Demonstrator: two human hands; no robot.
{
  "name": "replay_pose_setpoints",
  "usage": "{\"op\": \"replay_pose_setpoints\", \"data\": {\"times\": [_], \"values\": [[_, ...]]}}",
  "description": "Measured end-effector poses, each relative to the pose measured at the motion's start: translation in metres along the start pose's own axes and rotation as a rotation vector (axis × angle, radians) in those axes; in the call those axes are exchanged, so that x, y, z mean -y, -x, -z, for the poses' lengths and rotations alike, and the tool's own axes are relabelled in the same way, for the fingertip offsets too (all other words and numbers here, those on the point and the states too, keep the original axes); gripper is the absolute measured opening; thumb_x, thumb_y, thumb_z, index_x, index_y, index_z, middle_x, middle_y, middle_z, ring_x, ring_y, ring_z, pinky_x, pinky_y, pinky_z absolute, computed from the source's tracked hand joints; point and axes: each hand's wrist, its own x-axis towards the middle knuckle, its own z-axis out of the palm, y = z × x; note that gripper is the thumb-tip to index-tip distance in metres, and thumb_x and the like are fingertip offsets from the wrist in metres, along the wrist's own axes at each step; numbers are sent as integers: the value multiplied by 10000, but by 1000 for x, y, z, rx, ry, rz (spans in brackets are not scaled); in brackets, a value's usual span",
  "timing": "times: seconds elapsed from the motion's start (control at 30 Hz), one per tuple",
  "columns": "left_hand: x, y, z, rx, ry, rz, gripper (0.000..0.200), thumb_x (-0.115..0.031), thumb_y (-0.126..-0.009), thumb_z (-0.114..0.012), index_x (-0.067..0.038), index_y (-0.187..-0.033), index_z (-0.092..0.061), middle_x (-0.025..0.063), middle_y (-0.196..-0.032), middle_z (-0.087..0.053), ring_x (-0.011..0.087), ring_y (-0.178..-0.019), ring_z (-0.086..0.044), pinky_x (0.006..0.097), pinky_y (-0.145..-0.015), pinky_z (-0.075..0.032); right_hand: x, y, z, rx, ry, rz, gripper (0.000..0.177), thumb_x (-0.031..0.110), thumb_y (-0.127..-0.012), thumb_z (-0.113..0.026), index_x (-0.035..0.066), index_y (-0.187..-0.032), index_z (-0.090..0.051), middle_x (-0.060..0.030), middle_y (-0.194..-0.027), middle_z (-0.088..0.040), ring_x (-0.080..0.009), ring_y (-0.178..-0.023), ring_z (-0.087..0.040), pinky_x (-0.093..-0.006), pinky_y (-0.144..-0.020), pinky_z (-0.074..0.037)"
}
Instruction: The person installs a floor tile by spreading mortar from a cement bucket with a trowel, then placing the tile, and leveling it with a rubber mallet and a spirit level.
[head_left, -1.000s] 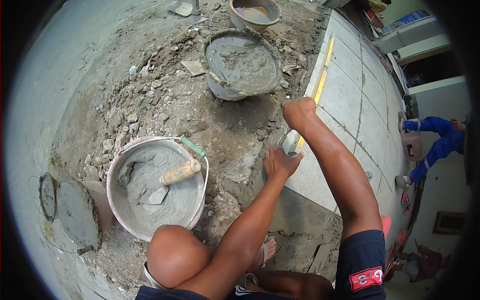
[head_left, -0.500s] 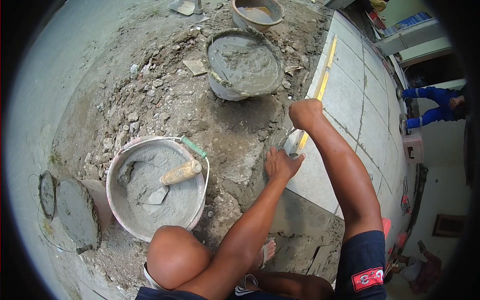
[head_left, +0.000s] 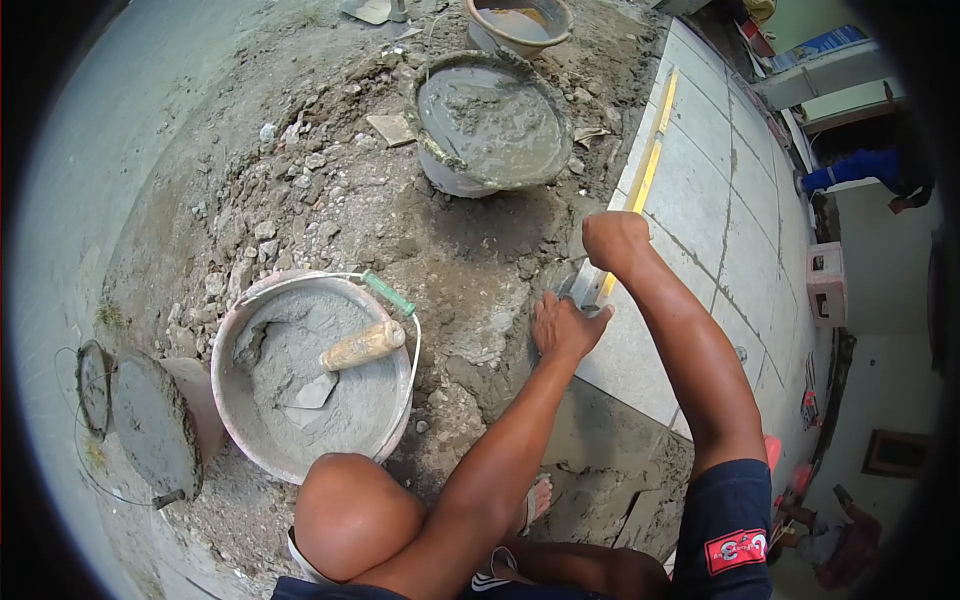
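Note:
A long yellow and silver level (head_left: 647,178) lies along the edge of the pale floor tiles (head_left: 690,150). My left hand (head_left: 568,326) rests at the level's near end, thumb apart from the other fingers, with the fingertips at the tile edge. Just above the level, my right hand (head_left: 615,241) is closed in a fist; what it holds, if anything, is hidden. To the left stands a bucket (head_left: 222,385) of grey dry powder (head_left: 290,345), with a wooden-handled trowel (head_left: 362,345) lying in it.
A tub of wet mortar (head_left: 490,125) stands beyond my hands, with another bucket (head_left: 520,45) behind it. A mortar-covered container (head_left: 155,420) is at the far left. Rubble (head_left: 300,180) covers the ground. At right are a pink crate (head_left: 827,285) and a person in blue (head_left: 865,170).
My right fist has shifted very slightly right and down. The person in blue has moved, with one leg now showing. My left hand has hardly moved.

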Motion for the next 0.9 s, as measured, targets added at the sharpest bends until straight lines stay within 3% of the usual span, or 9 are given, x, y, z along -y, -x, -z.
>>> {"op": "replay_pose_setpoints", "data": {"times": [0.37,0.47,0.7,0.77,0.9], "values": [[1,-3,1,-13,17,-1,800,-685,-786,-756,16,-1173,-749,174,-1354,-566,377,-1308,-520,471,-1074,-473,11,-25,-10,154,12,-29,288,186,-925,-662,115,-1159,-814,-109,-1184,-786,-287,-1092,-764,-459,-833,-606],[3,-4,-2,18,19,12,812,-695,-784,-752,20,-1169,-749,171,-1347,-567,376,-1307,-520,467,-1070,-477,15,-38,-26,106,41,-34,238,149,-866,-700,132,-1067,-827,-110,-1069,-804,-286,-1018,-781,-436,-776,-620],[4,-6,-1,25,20,-3,845,-727,-771,-745,33,-1139,-754,178,-1339,-566,372,-1309,-521,460,-1069,-479,12,-47,-29,157,17,-28,258,130,-850,-713,125,-1083,-823,-121,-1095,-800,-311,-1033,-777,-454,-807,-615],[5,-7,-2,32,10,-11,858,-736,-765,-747,37,-1136,-754,181,-1341,-565,370,-1312,-520,457,-1069,-479,11,-45,-24,198,14,6,293,172,-937,-660,120,-1187,-803,-112,-1223,-774,-311,-1093,-759,-504,-862,-596],[8,-9,-6,21,10,5,872,-755,-753,-750,31,-1131,-755,191,-1341,-564,363,-1324,-519,450,-1074,-474,11,-46,-27,178,3,-6,282,180,-936,-662,124,-1171,-807,-108,-1204,-780,-303,-1076,-764,-526,-848,-594]]}}
